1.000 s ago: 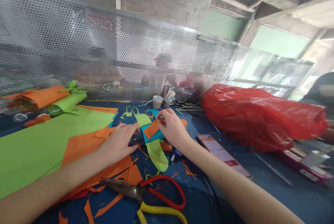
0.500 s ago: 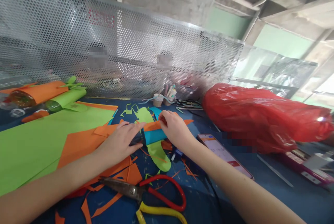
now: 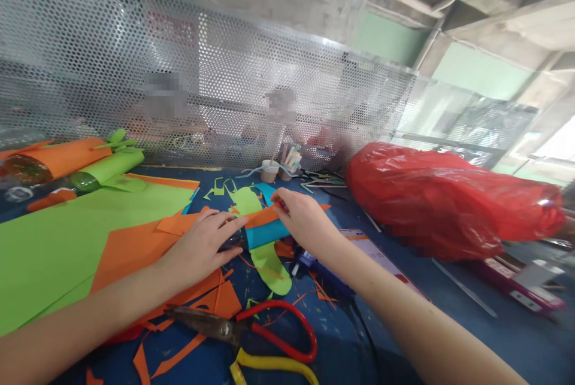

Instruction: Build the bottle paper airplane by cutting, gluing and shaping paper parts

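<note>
A small bottle wrapped in blue paper (image 3: 266, 233) lies on the blue table (image 3: 449, 325). My left hand (image 3: 200, 247) rests on its dark left end, fingers stretched flat over it. My right hand (image 3: 302, 221) presses an orange paper strip (image 3: 260, 217) onto the blue wrap, fingers pinched on the strip. Green paper shapes (image 3: 269, 265) lie beneath and behind the bottle.
Scissors (image 3: 251, 331) with red and yellow handles lie near me. Green (image 3: 54, 241) and orange sheets (image 3: 130, 247) cover the left. Paper-wrapped bottles (image 3: 67, 160) sit far left. A phone (image 3: 381, 259), a red plastic bag (image 3: 444, 199), small cups (image 3: 278, 170) and a perforated metal screen (image 3: 202, 85) surround.
The bottle has rolled so more blue wrap shows on top. My left fingers have flattened out over its end, and my right hand shifted slightly right along the orange strip.
</note>
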A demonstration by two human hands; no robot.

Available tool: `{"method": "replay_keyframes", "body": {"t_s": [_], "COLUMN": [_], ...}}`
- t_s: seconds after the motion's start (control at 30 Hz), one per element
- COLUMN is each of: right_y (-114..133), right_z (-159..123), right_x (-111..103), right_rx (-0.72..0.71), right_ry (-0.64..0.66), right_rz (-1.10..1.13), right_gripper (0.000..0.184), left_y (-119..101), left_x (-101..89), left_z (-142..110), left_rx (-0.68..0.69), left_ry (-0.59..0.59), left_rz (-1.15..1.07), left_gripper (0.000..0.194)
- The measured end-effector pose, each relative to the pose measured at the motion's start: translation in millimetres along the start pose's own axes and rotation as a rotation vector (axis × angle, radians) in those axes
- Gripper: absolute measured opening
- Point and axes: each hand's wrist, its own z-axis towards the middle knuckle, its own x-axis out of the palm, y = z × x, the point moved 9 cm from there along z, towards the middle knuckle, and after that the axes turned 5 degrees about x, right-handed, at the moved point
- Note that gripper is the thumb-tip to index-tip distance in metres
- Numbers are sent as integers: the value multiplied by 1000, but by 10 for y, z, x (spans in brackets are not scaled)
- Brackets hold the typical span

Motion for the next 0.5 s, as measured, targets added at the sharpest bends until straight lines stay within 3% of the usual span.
{"method": "replay_keyframes", "body": {"t_s": [0.23,0.4,0.5], "right_y": [91,158,131], "right_z": [-122,-197,-234], "right_x": [-424,-183,-31], "right_rx": [-43,-171,-189], "right_ry": [-106,107,161], "right_rz": [-5,-121,-134], "right_gripper": [24,20,16], "left_y": [13,20,65], "left_x": [21,26,26], "left_z": [-18,-18,-10], "left_rx": [1,-7,-27], "left_ry": [-14,-7,-1], "left_rz": [-21,-37,-54], "left_gripper": [39,40,40]}}
